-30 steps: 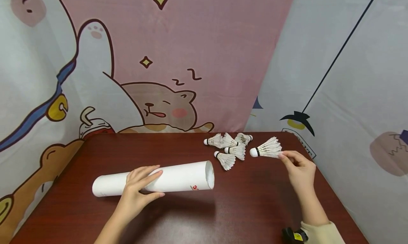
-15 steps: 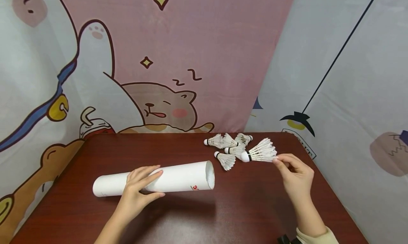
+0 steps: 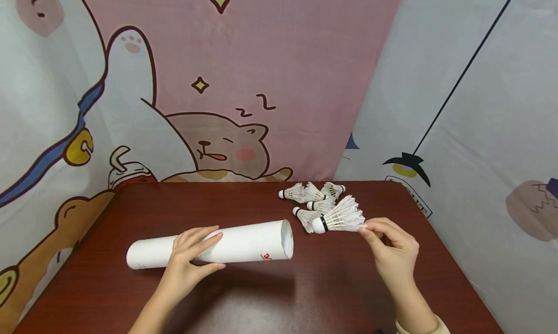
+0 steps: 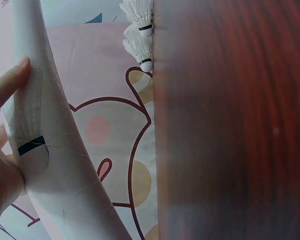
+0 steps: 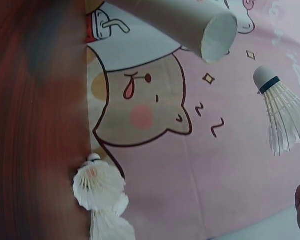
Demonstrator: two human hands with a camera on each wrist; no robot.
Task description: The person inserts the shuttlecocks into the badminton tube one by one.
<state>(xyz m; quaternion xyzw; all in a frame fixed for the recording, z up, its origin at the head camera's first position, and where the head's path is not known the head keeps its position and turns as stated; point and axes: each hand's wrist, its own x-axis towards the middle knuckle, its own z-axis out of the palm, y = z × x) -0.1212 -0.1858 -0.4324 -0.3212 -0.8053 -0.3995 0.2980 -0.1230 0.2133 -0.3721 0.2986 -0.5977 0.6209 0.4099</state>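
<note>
My left hand (image 3: 185,259) grips a long white shuttlecock tube (image 3: 257,242) around its middle, thumb below and fingers over the top. The tube's open end (image 5: 219,37) faces right and is raised, casting a shadow beneath. A shuttlecock picture (image 4: 34,145) is printed on its side in the left wrist view. Between thumb and fingertips, my right hand (image 3: 394,251) pinches a shuttlecock (image 3: 344,216) by its feather edge. Its white cork points left, towards the tube's mouth, with a gap between them. In the head view it overlaps part of the shuttlecock pile.
Several worn shuttlecocks (image 3: 314,192) lie in a loose cluster near the back of the dark red-brown table (image 3: 209,203). Behind the table hangs a cartoon-printed cloth (image 3: 305,82), and another part of it stands along the right side.
My right hand has carried the shuttlecock left and slightly towards me, from right of the pile to in front of it. The left hand and tube have stayed put.
</note>
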